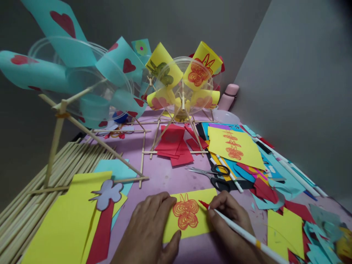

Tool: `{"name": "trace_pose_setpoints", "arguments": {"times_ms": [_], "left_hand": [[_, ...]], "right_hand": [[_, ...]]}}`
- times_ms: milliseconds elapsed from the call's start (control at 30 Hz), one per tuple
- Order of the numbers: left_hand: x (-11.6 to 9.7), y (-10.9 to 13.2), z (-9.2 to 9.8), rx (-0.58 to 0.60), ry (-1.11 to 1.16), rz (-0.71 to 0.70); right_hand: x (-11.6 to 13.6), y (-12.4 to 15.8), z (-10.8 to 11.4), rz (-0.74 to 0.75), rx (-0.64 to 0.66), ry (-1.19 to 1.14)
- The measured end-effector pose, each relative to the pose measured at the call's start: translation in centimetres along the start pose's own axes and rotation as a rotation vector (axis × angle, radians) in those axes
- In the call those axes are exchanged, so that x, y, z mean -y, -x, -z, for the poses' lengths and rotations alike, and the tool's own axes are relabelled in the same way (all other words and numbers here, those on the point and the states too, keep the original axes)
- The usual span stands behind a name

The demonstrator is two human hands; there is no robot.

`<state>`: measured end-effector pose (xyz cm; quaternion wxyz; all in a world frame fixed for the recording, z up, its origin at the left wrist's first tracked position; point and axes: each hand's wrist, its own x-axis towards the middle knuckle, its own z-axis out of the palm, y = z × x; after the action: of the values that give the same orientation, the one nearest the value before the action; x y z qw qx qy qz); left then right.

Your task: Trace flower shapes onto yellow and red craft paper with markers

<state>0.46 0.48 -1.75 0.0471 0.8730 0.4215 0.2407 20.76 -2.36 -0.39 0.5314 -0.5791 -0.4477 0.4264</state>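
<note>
A small yellow paper card (205,220) lies on the pink-purple tabletop in front of me, with a red butterfly drawn in looping lines on it. My left hand (150,223) rests flat across the card's left edge, fingers extended and thumb apart. In my right hand (229,216) is a white marker (239,229) with a red tip, pinched between thumb and fingers. The tip sits just right of the butterfly's upper wing; whether it touches the paper I cannot tell. Black-handled scissors (217,174) lie beyond the card, blades pointing left.
Stick-framed wheels with blue heart-marked (119,69) and yellow butterfly-marked (198,69) paper rolls stand behind. Bamboo sticks (55,172) and yellow sheets (63,220) with a grey butterfly cutout (108,194) lie left. Red papers (173,143), a drawn yellow sheet (247,146), markers and scraps (286,231) occupy the right.
</note>
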Motion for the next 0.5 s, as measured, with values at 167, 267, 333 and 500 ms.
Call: {"name": "trace_pose_setpoints", "arguments": {"times_ms": [167,267,333,500], "left_hand": [[-1.0,-0.2,0.6,0.013,0.026,0.072],[-1.2,-0.3,0.7,0.009,0.033,0.092],[-0.9,-0.4,0.7,-0.013,0.025,0.059],[0.0,-0.6,0.7,-0.042,-0.039,-0.044]], "right_hand": [[0.5,-0.6,-0.1,-0.086,-0.010,-0.022],[0.6,-0.6,-0.4,-0.064,-0.014,-0.005],[0.5,-0.5,-0.6,-0.048,-0.022,0.009],[0.1,-0.6,-0.8,0.083,0.076,0.056]]}}
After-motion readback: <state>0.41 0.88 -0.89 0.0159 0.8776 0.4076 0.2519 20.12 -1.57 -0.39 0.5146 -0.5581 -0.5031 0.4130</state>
